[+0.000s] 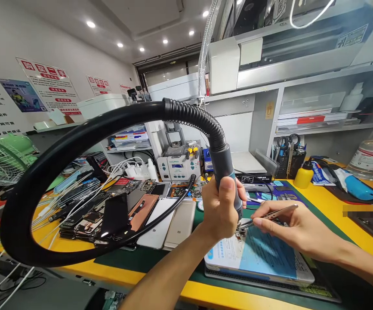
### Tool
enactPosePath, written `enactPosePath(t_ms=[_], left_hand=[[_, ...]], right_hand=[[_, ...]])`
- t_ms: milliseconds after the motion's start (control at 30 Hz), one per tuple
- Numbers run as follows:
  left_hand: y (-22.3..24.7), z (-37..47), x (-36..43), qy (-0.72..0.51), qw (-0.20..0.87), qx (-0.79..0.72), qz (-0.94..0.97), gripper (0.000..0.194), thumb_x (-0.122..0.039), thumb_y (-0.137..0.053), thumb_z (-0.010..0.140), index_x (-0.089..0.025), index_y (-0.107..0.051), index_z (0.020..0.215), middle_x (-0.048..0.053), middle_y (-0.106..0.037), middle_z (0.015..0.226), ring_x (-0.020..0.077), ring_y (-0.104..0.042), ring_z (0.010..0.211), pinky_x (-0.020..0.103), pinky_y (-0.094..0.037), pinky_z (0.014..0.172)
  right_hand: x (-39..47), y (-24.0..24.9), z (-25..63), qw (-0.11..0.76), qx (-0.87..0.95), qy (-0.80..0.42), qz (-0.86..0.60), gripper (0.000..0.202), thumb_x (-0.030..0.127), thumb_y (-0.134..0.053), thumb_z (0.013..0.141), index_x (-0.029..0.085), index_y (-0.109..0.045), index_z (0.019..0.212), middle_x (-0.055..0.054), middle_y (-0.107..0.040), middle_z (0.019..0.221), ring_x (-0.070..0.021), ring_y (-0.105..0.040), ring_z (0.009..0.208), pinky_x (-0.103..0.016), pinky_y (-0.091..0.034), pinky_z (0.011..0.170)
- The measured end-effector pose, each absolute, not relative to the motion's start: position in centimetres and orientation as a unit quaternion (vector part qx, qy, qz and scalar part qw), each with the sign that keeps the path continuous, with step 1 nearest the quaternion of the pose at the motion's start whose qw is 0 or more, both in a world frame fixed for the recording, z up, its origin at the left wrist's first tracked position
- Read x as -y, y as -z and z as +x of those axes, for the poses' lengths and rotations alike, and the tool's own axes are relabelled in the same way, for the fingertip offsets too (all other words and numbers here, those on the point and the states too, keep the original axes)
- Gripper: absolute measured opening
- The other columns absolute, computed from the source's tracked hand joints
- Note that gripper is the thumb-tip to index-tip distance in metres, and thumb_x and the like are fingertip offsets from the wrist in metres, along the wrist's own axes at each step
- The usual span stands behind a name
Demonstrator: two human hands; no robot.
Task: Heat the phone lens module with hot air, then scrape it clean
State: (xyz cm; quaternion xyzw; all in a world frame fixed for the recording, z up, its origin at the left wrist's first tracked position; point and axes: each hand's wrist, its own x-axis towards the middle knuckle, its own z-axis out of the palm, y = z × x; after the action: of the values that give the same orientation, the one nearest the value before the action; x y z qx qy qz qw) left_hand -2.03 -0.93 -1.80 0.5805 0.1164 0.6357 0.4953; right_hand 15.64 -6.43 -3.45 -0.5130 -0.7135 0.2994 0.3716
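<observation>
Left hand wrapped round hose handle, nose down, seemingly for steady aim; right hand pinching tweezers, likely for precision, above box near front edge of worktop

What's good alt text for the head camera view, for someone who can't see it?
A person's left hand grips a dark handpiece on a thick black hose, pointing down at a small part on a blue-and-white box. The right hand holds tweezers there; phones lie to the left.

Hands holding hose handpiece, tweezers, apparently over small board
</observation>
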Motion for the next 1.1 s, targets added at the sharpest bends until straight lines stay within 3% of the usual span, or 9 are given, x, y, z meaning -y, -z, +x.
enactPosePath(t_ms=[1100], left_hand=[[1.57,-2.16,0.9,-0.636,0.494,-0.119,0.581,0.067,-0.08,-0.045,0.094,-0.019,-0.058,0.071,0.001,-0.057,0.061,0.0141,-0.055,0.05,0.029,-0.044,0.05]], right_hand=[[6.18,3.83,15.87,0.384,0.709,-0.307,-0.506,0.037,0.057,-0.071,0.093,0.022,-0.079,0.086,-0.003,-0.068,0.071,-0.0185,-0.055,0.067,-0.03,-0.042,0.061]])
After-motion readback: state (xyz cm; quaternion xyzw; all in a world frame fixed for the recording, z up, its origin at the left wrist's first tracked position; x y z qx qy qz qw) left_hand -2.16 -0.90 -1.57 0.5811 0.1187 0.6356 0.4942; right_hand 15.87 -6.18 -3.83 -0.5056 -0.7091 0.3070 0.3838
